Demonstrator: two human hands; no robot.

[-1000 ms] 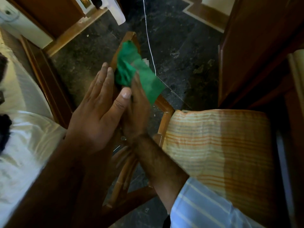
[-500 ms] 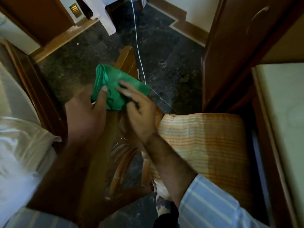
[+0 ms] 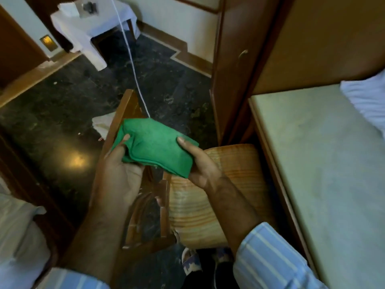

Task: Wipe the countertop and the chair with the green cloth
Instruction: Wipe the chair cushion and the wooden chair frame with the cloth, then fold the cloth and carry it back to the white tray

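The green cloth (image 3: 155, 146) is folded into a thick pad and held between both hands above the wooden chair (image 3: 128, 113). My left hand (image 3: 119, 176) grips its left end with the thumb on top. My right hand (image 3: 200, 163) pinches its right end, thumb on the upper face. The chair's backrest top rail runs under the cloth, and its striped orange cushion (image 3: 210, 197) lies below my right forearm. The pale countertop (image 3: 325, 176) stretches along the right side, apart from the cloth.
A tall wooden cabinet (image 3: 235, 59) stands beyond the countertop. A white cord (image 3: 133, 65) runs down across the dark floor to the chair. A white-draped small table (image 3: 91, 26) sits at the far end. White bedding (image 3: 18, 232) lies at the lower left.
The cloth has come off the chair's top rail and been flattened into a folded pad. My hands have spread to its two ends, and the view has tilted up toward the countertop.
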